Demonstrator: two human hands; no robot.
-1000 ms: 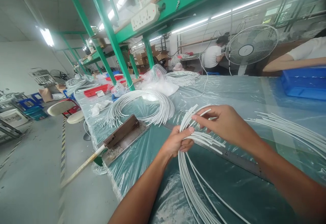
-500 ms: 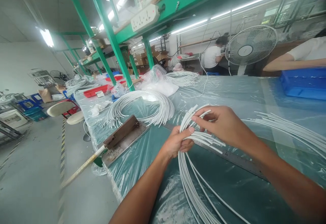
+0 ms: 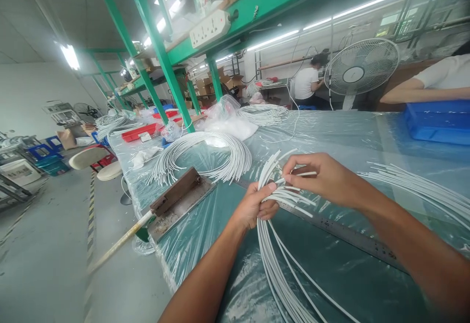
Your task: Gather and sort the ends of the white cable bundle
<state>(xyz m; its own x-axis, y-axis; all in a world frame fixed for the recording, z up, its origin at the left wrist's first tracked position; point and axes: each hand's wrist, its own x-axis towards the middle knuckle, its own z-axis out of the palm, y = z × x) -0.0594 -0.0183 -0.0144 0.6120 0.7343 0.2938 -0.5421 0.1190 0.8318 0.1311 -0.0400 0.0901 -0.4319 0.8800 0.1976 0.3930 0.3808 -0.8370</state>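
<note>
A bundle of white cables rises from the near part of the table, gripped by my left hand just below the cut ends. Above the grip those ends fan out, some upward and some to the right. My right hand pinches one cable end between thumb and fingertips, close to the right of the bundle. Under the hands lies a steel ruler on the plastic-covered table. To the right rests another bunch of white cables, and a white cable coil lies beyond my left hand.
A rusty metal tray with a long handle sits at the table's left edge. Green shelf posts carry a power strip. At the back stand a fan, a blue bin and two people.
My right hand has shifted slightly and now pinches a cable end pointing right. The cable ends in the bundle have spread differently; my left hand keeps its grip.
</note>
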